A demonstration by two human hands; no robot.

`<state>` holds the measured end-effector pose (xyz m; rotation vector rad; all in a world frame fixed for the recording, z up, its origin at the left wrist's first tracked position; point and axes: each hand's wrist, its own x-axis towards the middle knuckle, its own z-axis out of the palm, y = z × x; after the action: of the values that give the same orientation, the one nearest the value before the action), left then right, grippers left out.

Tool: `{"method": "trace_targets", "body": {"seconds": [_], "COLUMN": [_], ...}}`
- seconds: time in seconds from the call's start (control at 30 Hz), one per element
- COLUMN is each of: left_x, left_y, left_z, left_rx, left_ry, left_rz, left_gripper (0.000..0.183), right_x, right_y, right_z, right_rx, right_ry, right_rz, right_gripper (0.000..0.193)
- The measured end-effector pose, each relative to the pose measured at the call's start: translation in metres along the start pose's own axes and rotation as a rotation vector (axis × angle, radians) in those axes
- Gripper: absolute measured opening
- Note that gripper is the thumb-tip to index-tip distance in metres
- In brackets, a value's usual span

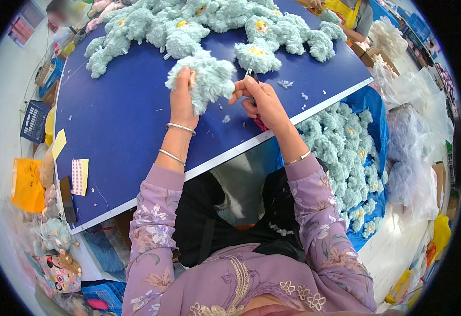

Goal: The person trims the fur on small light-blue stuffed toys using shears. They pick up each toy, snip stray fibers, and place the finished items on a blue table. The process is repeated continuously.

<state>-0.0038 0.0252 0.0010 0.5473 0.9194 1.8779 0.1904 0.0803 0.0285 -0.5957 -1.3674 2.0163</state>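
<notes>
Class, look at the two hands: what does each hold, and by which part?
The left hand grips a fluffy teal plush piece by its left edge. The right hand holds small scissors by the handles.

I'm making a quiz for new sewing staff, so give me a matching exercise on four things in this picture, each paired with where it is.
Things:
1. Fluffy toy
2. Scissors
3. Blue bag
4. Yellow paper

Places:
A. Beside the table, on the person's right, full of fluffy toys
B. At the table's left edge
C. In the left hand
D. In the right hand, tips by the toy

Pairs: 1-C, 2-D, 3-A, 4-B
</notes>
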Motion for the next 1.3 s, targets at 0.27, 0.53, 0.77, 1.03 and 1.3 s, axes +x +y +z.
{"method": "trace_targets", "body": {"seconds": [0.27,0.53,0.77,1.03,1.3], "left_x": [0.000,-0.012,-0.015,-0.017,-0.005], "left_y": [-0.004,0.001,-0.010,-0.002,-0.013], "left_z": [0.000,0.015,0.016,0.015,0.014], "left_rx": [0.097,0.332,0.313,0.210,0.289], "left_ry": [0.122,0.143,0.035,-0.262,-0.243], "left_rz": [0.096,0.165,0.085,-0.053,-0.096], "left_gripper": [0.031,0.031,0.032,0.059,0.050], "right_x": [0.001,-0.002,-0.003,-0.012,0.024], "right_y": [0.007,-0.003,0.004,-0.052,-0.064], "right_z": [0.000,0.002,0.023,-0.031,-0.091], "right_rx": [-0.485,-0.192,-0.314,0.238,-0.724], "right_ry": [0.012,0.190,0.314,0.438,0.704], "right_rz": [-0.075,-0.050,-0.196,-0.473,-0.397], "right_gripper": [0.021,0.028,0.024,0.031,0.041]}}
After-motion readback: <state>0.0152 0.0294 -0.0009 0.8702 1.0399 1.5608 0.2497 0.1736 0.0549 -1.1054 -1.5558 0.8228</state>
